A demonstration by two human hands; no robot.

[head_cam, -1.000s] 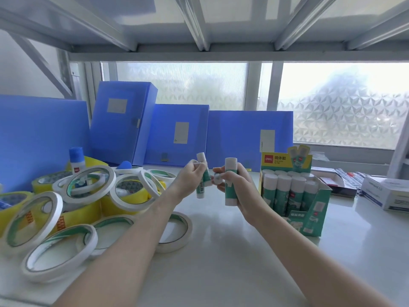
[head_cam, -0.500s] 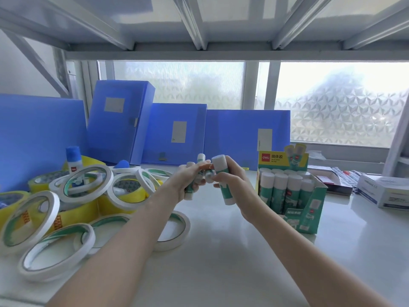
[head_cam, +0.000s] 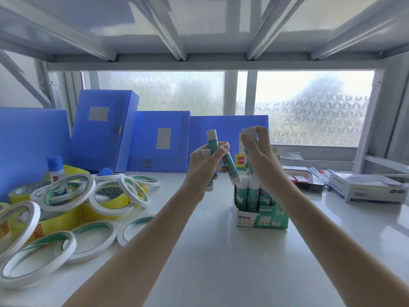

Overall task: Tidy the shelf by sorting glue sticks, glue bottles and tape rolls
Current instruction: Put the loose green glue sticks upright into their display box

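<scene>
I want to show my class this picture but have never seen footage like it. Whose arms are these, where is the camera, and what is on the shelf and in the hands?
There is no machine here: the camera sits on a person's head, looking forward and down, so the two bare arms are that person's own. The left hand grips several green and white glue sticks. The right hand holds one glue stick above a green display box where more sticks stand upright. On the white shelf, to the left, lies a heap of tape rolls with a blue-capped glue bottle standing among them. Blue file boxes lean along the back.
</scene>
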